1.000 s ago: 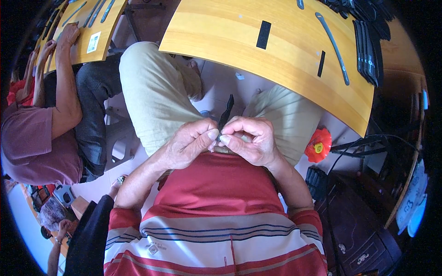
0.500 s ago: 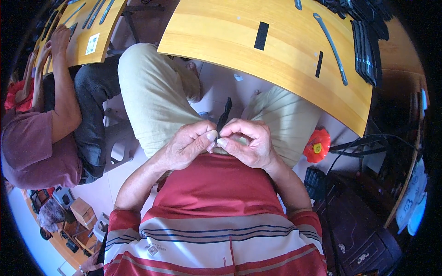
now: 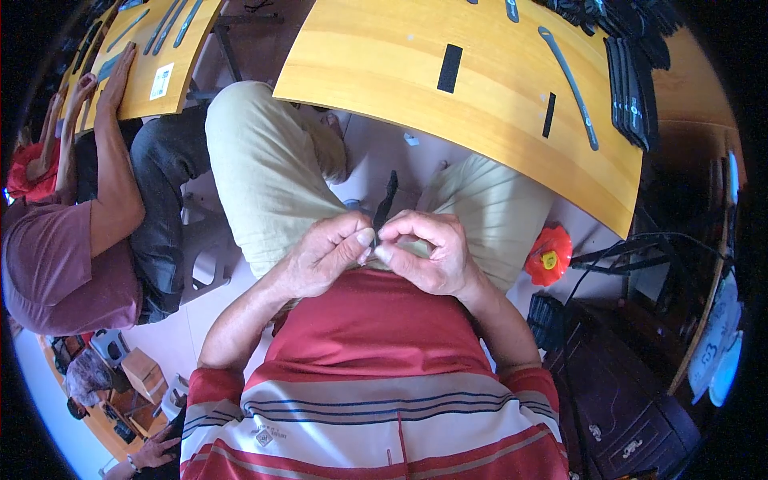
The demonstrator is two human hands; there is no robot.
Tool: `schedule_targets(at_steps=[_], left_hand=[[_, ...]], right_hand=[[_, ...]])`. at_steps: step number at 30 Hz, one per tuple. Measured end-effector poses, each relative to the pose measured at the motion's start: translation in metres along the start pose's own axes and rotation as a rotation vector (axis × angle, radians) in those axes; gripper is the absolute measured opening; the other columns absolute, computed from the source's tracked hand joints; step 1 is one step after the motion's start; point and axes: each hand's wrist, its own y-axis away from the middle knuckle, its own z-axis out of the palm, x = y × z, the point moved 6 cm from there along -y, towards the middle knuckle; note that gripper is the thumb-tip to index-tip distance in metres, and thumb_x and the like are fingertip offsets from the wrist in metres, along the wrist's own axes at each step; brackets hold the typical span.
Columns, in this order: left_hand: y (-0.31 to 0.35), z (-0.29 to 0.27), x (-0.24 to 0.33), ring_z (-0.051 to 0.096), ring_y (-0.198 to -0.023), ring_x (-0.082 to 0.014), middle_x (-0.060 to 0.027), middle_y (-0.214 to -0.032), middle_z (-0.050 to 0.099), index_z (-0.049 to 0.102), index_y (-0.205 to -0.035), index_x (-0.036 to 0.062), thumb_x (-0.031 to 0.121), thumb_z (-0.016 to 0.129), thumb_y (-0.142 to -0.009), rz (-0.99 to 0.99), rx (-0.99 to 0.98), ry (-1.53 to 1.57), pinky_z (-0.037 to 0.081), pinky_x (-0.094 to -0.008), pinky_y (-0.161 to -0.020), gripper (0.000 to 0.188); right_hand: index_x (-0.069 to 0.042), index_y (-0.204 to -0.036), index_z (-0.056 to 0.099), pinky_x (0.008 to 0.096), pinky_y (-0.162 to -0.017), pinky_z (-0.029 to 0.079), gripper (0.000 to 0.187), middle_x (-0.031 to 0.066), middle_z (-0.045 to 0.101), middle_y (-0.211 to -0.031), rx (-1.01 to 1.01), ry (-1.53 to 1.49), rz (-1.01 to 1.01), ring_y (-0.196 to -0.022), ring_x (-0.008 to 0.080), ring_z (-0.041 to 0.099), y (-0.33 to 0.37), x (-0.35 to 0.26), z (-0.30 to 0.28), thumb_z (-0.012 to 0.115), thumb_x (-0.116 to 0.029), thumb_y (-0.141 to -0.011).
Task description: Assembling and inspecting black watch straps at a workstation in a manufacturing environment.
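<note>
A thin black strap [image 3: 387, 200] is held over my lap, its free end pointing up and away toward the table. My left hand [image 3: 324, 254] pinches its near end between thumb and fingers. Close against it, my right hand [image 3: 432, 250] is also closed on the near end, thumb and forefinger together. What the fingertips do at the strap's end is partly hidden. On the wooden table [image 3: 384, 64] lie two short black strips, a wider one [image 3: 450, 69] and a narrow one [image 3: 550, 115]. A long dark grey strap [image 3: 570, 86] with a rounded end lies beside them.
A stack of black straps [image 3: 628, 96] sits at the table's right edge. Right of my knee is a red flower-shaped object [image 3: 549, 254]. A dark cabinet [image 3: 632, 400] stands lower right. At left, a co-worker [image 3: 80, 256] sits with a hand [image 3: 118, 80] on another table [image 3: 172, 96].
My hands stay nearly in place; the right fingers shift slightly at the strap, and its free end leans a little left. The co-worker's hand has flattened out on the other table.
</note>
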Motion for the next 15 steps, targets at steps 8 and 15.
schedule_targets(at_steps=[8, 15], left_hand=[[-0.001, 0.003, 0.006, 0.045, -0.063, -0.0151, -0.0042, -0.069, 0.045, 0.051, -0.084, 0.0021, 0.025, 0.047, -0.105, 0.077, 0.006, -0.153, 0.040, -0.0306, -0.058, 0.031], [0.001, 0.007, 0.019, 0.046, -0.060, -0.0203, -0.0083, -0.065, 0.043, 0.047, -0.081, 0.0013, 0.019, 0.049, -0.103, 0.060, -0.073, -0.224, 0.039, -0.0356, -0.057, 0.028]], right_hand=[[-0.002, -0.086, 0.058, 0.0362, -0.055, 0.049, 0.018, 0.0123, 0.061, -0.074, -0.133, 0.284, 0.012, -0.064, 0.0270, 0.065, 0.000, -0.004, 0.004, 0.070, -0.015, -0.088], [-0.003, -0.089, 0.048, 0.0447, -0.061, 0.049, 0.010, 0.0149, 0.055, -0.073, -0.254, 0.317, -0.054, -0.070, 0.0363, 0.061, 0.005, -0.016, 0.010, 0.056, -0.008, -0.087]])
